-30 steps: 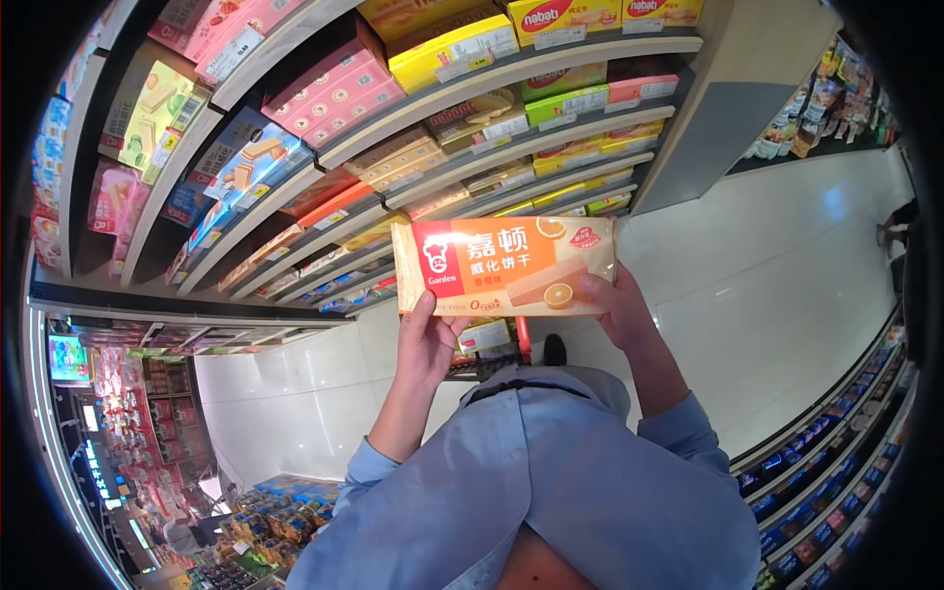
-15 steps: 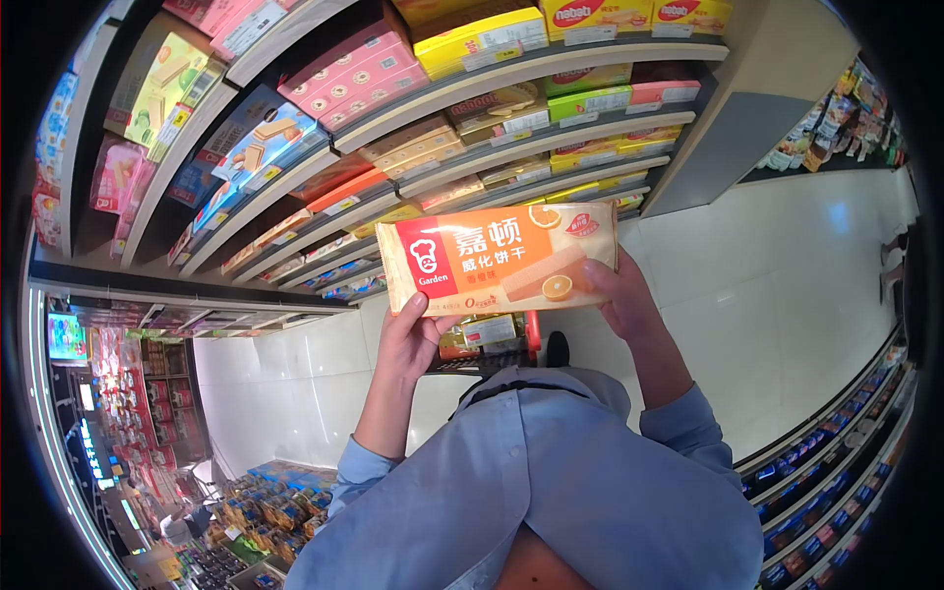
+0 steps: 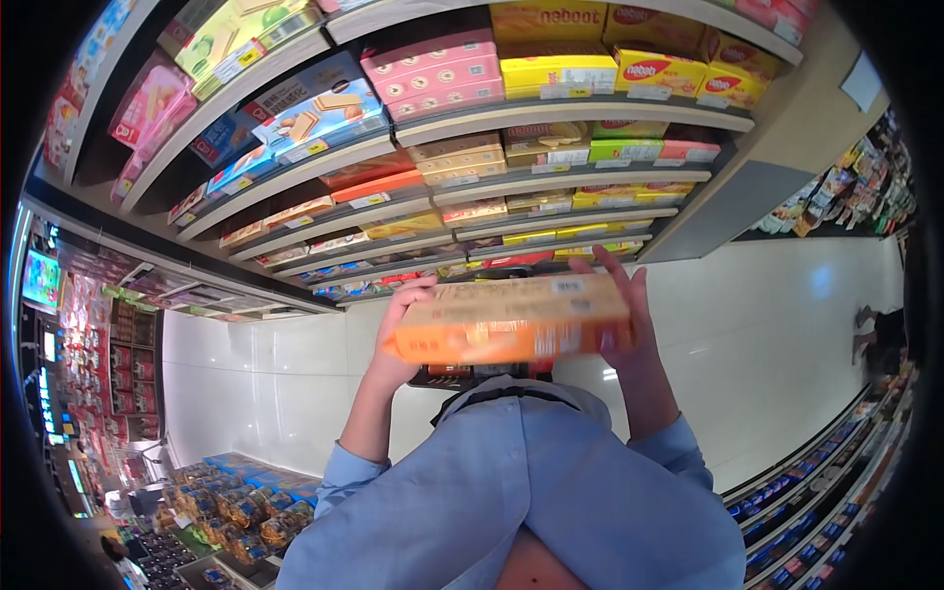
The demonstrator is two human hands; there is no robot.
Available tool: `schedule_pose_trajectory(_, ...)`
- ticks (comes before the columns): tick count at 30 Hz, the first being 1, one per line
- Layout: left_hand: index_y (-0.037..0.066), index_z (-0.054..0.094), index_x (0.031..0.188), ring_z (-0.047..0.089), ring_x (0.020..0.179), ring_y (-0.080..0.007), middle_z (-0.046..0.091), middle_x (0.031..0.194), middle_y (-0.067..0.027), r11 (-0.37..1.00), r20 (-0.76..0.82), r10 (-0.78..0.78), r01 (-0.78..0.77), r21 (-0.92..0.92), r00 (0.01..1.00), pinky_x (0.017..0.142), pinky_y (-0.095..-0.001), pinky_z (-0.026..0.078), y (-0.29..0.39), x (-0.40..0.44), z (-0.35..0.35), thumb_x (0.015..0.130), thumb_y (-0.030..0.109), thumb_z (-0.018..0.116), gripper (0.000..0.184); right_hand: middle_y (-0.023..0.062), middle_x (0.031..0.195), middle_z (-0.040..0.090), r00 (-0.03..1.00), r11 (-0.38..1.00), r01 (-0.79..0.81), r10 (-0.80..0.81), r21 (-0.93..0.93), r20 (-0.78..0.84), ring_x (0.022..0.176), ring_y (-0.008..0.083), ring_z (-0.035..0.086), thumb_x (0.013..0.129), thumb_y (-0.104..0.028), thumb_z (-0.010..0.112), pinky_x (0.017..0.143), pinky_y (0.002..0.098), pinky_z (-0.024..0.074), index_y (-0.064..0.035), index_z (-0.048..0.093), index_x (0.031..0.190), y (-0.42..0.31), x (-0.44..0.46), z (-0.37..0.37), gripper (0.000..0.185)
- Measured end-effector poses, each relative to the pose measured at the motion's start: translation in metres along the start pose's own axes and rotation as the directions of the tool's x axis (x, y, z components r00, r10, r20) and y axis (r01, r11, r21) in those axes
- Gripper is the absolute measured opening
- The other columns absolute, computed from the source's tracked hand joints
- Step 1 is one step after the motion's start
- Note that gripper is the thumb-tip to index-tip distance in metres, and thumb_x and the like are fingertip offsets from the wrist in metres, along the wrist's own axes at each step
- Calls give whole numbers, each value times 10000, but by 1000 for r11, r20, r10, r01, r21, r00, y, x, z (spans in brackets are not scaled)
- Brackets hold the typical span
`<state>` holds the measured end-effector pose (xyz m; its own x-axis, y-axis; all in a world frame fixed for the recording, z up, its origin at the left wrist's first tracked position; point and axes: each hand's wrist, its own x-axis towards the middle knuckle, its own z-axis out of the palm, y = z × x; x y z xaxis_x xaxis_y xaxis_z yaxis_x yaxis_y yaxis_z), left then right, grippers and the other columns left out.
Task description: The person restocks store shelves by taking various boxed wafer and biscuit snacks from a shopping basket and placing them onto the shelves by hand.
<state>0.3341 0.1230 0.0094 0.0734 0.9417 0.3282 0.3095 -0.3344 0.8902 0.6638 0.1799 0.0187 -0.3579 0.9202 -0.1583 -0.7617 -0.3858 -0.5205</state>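
Head view. You hold an orange packet (image 3: 501,339) at the centre of the dial, lying lengthwise from 9 to 3 o'clock, in front of your body and clear of the shelves. Its orange side faces you and a paler, printed side faces upward; the lettering is blurred and cannot fairly be read.

Your left hand (image 3: 393,339) is on the packet's 9 o'clock end, pinching it, fingers bent over the upper edge. Your right hand (image 3: 639,329) is against the 3 o'clock end, its fingers spread, some of them raised above the packet's upper edge.

Your blue shirt (image 3: 511,462) fills 6 o'clock. Beyond the packet, the shelving carries stacked pink boxes (image 3: 438,74) at 12 o'clock, yellow boxes (image 3: 657,74) marked "nabati" at 1 o'clock, and a light-blue box (image 3: 324,118) with wafers pictured on it near 11 o'clock. Hanging snack bags (image 3: 836,192) are noted between 2 and 3 o'clock.

Pale tiled floor (image 3: 757,324) shows at 3 o'clock, with part of another person (image 3: 875,334) at its outer edge. A low rack (image 3: 816,482) of mostly blue goods stands at 4 o'clock; bagged goods (image 3: 231,506) are heaped near 8 o'clock.
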Motion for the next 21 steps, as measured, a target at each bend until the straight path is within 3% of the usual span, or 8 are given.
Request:
schedule_pose_trajectory(1,110,572,1221,449,1357,-321,458,1442,-181,999,25,39,-39,9,999,1102,-406,392,4,-1,-7,790,88,797,487,176,1413,533,995,996,-68,64,-64,-72,1286,314,554,1025,-394,527,1080,437,469,-78,291,1534,1,-1,5,644)
schedule_pose_trajectory(2,108,576,1225,453,1351,-333,458,1443,-184,993,-2,74,-73,92,997,1108,-411,388,2,-3,-13,801,92,790,474,188,1423,524,981,983,-140,121,-121,-151,1293,325,547,1025,-374,527,1080,442,468,-85,271,1547,4,-4,10,649)
schedule_pose_trajectory(4,104,586,1232,461,1341,-359,457,1445,-191,958,-49,144,-127,256,988,1120,-419,380,-3,-8,-25,824,99,774,449,240,1428,505,998,968,-66,60,-241,-33,1306,355,537,984,-232,563,1079,451,468,-93,237,1567,11,-14,25,682)
schedule_pose_trajectory(7,107,600,1295,439,1374,-380,451,1462,-206,948,-88,207,-178,265,974,1138,-436,373,-13,-14,-45,865,45,706,448,271,1427,492,1000,968,7,-2,-251,20,1310,363,536,926,-124,617,1078,456,472,-75,205,1577,25,-19,47,772)
schedule_pose_trajectory(11,121,566,1375,450,1374,-391,455,1471,-215,913,-86,254,-209,350,963,1134,-446,386,-18,-22,-67,884,13,680,515,218,1393,533,991,957,133,-124,-258,49,1248,334,584,864,-128,712,1032,432,517,-68,278,1551,39,-15,74,815)
schedule_pose_trajectory(17,116,553,1384,477,1343,-396,458,1470,-221,908,-79,278,-235,346,957,1114,-425,405,-34,-31,-95,846,21,712,569,213,1368,556,983,936,182,-179,-302,37,1231,312,598,867,-126,714,1040,425,515,-51,341,1513,71,-15,100,750)
schedule_pose_trajectory(21,112,538,1410,443,1385,-398,457,1490,-207,972,-3,86,-83,218,996,1129,-433,384,-46,-44,-111,805,115,761,645,204,1328,587,982,947,44,-99,-317,-160,1197,299,613,918,-127,655,1008,411,522,-38,416,1443,95,-14,92,583)
